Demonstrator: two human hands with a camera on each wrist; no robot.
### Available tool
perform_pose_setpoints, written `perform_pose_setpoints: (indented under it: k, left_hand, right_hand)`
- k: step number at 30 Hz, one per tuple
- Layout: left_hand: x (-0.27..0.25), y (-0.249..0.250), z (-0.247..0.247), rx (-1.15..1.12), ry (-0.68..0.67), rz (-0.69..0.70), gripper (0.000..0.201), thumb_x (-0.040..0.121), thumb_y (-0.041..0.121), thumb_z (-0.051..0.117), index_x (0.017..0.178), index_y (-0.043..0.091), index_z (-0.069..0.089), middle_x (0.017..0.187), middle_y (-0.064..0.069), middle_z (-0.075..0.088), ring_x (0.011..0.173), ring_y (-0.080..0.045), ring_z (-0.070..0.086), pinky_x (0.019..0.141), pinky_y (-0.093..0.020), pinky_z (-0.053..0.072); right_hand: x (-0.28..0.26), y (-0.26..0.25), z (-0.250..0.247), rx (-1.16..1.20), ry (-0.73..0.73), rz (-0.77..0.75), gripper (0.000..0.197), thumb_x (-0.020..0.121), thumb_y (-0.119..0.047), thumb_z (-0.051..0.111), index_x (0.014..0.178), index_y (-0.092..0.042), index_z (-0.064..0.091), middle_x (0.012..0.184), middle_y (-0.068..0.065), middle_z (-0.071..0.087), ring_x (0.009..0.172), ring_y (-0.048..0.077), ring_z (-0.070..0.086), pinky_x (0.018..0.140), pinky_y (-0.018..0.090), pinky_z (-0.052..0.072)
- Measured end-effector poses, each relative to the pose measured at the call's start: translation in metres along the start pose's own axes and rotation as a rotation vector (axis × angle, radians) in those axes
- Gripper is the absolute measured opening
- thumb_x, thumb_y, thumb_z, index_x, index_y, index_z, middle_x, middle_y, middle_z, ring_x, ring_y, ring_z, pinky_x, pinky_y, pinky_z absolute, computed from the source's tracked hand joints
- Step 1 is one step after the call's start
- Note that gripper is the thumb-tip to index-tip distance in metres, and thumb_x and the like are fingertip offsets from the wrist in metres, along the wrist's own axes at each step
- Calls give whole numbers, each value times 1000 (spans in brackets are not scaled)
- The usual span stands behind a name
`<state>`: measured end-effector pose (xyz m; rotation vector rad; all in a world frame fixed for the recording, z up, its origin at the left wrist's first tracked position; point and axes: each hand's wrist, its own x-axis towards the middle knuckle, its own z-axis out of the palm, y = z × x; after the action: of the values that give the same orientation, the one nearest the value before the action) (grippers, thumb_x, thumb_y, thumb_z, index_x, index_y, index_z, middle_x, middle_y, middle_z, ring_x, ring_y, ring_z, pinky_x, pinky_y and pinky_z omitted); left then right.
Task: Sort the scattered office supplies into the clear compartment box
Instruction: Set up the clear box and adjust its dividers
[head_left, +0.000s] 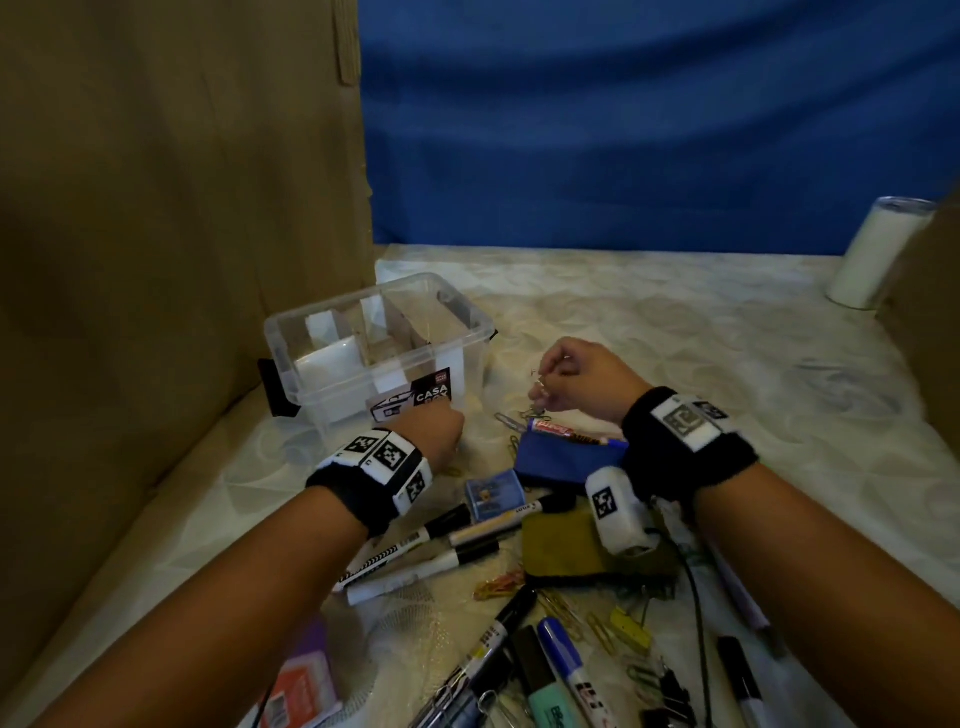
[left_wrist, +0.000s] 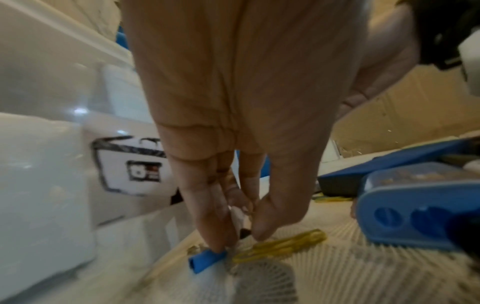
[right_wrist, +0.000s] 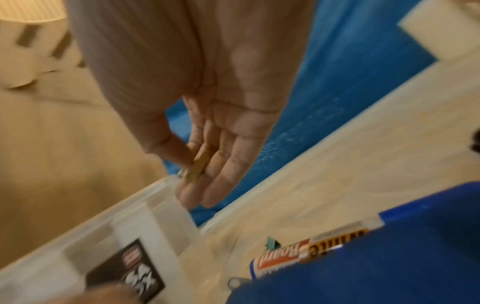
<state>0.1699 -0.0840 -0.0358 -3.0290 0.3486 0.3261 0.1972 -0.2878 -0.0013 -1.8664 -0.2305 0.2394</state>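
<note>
The clear compartment box (head_left: 291, 332) stands open at the left, its labelled front wall (left_wrist: 52, 164) close to my left hand. My left hand (head_left: 451, 434) points down at the cloth in front of the box. Its thumb and fingers (left_wrist: 244, 234) pinch a small pale item, with a blue piece (left_wrist: 206, 260) under the index fingertip and yellow paper clips (left_wrist: 283, 244) beside the thumb. My right hand (head_left: 545, 382) is raised to the right of the box. It pinches a paper clip (right_wrist: 198, 166) between thumb and fingers, just over the box rim (right_wrist: 155, 185).
A blue pouch (head_left: 566, 462) with a whiteboard marker (head_left: 576, 434) lies under my right wrist. A blue sharpener (head_left: 491, 496), several markers (head_left: 441, 540), an olive cloth (head_left: 566, 551) and binder clips (head_left: 670, 696) lie nearer me. Cardboard wall (head_left: 182, 208) at left; white tumbler (head_left: 878, 254) far right.
</note>
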Motion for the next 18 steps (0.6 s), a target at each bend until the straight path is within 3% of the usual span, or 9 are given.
perform_pose_setpoints:
  k: [2, 5, 8, 11, 13, 15, 16, 18]
  left_hand:
    - [-4, -4, 0, -42, -12, -10, 30, 89, 5, 52, 118, 8, 60, 125, -14, 47, 115, -34, 51, 101, -40, 42]
    - [-9, -10, -2, -131, 17, -7, 25, 84, 9, 63, 108, 15, 65, 123, -8, 48, 110, -30, 53, 96, -38, 45]
    - [-20, -16, -6, -217, 65, -7, 17, 83, 9, 62, 99, 14, 66, 119, -7, 51, 109, -25, 53, 93, -31, 42]
    - [-31, -19, -10, -195, 101, -7, 19, 91, 9, 50, 103, 8, 65, 120, -10, 57, 110, -26, 55, 92, -31, 42]
    - [-38, -22, -10, -148, 111, -19, 24, 96, 12, 43, 108, 5, 62, 121, -13, 56, 109, -28, 55, 89, -31, 42]
    - [-41, -27, -10, -133, 93, -27, 25, 98, 15, 42, 109, 3, 60, 119, -14, 56, 106, -29, 56, 85, -32, 43]
    - [-42, -30, -10, -126, 73, -27, 24, 98, 16, 42, 108, 2, 59, 118, -14, 57, 105, -29, 56, 86, -33, 43]
    - [-42, -32, -9, -79, 46, -16, 25, 98, 17, 41, 106, 2, 59, 115, -16, 60, 104, -30, 58, 86, -35, 44]
  right_hand:
    - [5, -1, -8, 119, 58, 103, 18, 94, -3, 48, 79, -10, 48, 70, 16, 58, 56, 24, 54, 57, 30, 53]
    - [20, 2, -13, 54, 82, 233, 22, 94, -3, 38, 78, -12, 49, 67, 11, 48, 53, 21, 45, 52, 27, 46]
    - [32, 3, -7, -331, 8, 248, 22, 94, -7, 42, 74, -13, 48, 65, 7, 44, 51, 19, 43, 53, 29, 43]
    - [39, 9, 7, -791, -167, 218, 31, 94, -22, 48, 65, -12, 40, 59, 4, 36, 47, 19, 35, 52, 27, 37]
    - [41, 13, 18, -970, -241, 257, 21, 94, -32, 49, 88, -12, 46, 68, 2, 38, 54, 18, 37, 57, 29, 36]
    - [43, 15, 25, -1045, -289, 273, 34, 96, -33, 46, 119, -9, 42, 78, 2, 42, 62, 18, 40, 63, 31, 38]
    - [43, 13, 26, -1064, -307, 267, 36, 97, -31, 45, 124, -8, 41, 85, 4, 47, 65, 19, 42, 64, 31, 38]
    - [40, 6, 26, -1152, -340, 197, 24, 98, -25, 44, 116, -9, 49, 96, 9, 53, 66, 20, 46, 61, 29, 38]
